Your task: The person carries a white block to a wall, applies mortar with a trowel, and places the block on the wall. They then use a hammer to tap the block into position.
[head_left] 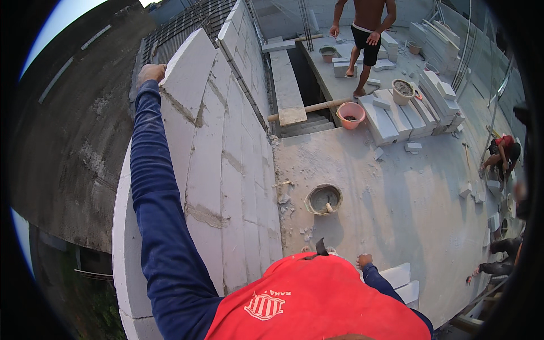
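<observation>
A wall of white lightweight blocks (204,170) with grey mortar joints rises along my left side. My left arm is stretched far forward, and my left hand (152,74) is closed over the top edge of a block (188,69) at the wall's far end. Low beside my body, my right hand (364,260) has its fingers curled in, with no tool showing from it. It is apart from the wall, close to loose white blocks (396,276). On the floor ahead stands a round bucket of grey mortar (323,199), with a pale handle leaning at its rim.
Beyond lies a floor opening with steps (306,126), crossed by a plank (286,85) and a pole (317,106). A pink bucket (351,116), a mortar bucket (403,90) and block stacks (379,122) stand nearby. One person (368,34) stands ahead; others crouch right.
</observation>
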Motion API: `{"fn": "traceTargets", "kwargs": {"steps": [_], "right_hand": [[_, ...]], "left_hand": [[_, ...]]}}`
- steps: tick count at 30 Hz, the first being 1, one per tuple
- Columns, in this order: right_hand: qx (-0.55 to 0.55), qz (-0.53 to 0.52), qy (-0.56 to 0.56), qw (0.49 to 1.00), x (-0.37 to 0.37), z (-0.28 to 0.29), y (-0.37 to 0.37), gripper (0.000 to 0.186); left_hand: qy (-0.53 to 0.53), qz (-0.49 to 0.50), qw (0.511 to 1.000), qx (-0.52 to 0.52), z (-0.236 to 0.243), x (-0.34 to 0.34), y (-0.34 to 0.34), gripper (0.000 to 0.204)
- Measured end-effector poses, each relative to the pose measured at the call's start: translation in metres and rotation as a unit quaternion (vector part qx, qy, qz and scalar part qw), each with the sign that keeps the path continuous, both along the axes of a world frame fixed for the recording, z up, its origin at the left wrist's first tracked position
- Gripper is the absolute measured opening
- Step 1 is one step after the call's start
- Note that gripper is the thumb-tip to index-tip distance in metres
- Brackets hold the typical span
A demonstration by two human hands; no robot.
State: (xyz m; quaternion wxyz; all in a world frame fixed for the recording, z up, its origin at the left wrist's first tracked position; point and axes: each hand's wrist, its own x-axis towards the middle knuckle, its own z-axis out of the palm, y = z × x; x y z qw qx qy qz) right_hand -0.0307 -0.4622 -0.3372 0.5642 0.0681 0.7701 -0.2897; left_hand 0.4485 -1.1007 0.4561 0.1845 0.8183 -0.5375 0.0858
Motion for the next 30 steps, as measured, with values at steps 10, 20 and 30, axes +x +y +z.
{"fn": "traceTargets", "kwargs": {"steps": [10,20,30], "right_hand": [[-0.040,0.019,0.063,0.997,0.017,0.001,0.086,0.018],[0.042,0.500,0.222,0.836,-0.062,-0.018,0.071,0.022],[-0.014,-0.131,0.110,0.985,-0.316,0.054,-0.063,0.021]], "left_hand": [[-0.017,-0.040,0.999,0.014,-0.014,0.011,-0.127,0.055],[-0.047,0.012,0.999,-0.013,-0.020,0.031,-0.186,0.057],[-0.093,0.113,0.989,-0.021,-0.024,0.040,-0.207,0.064]]}}
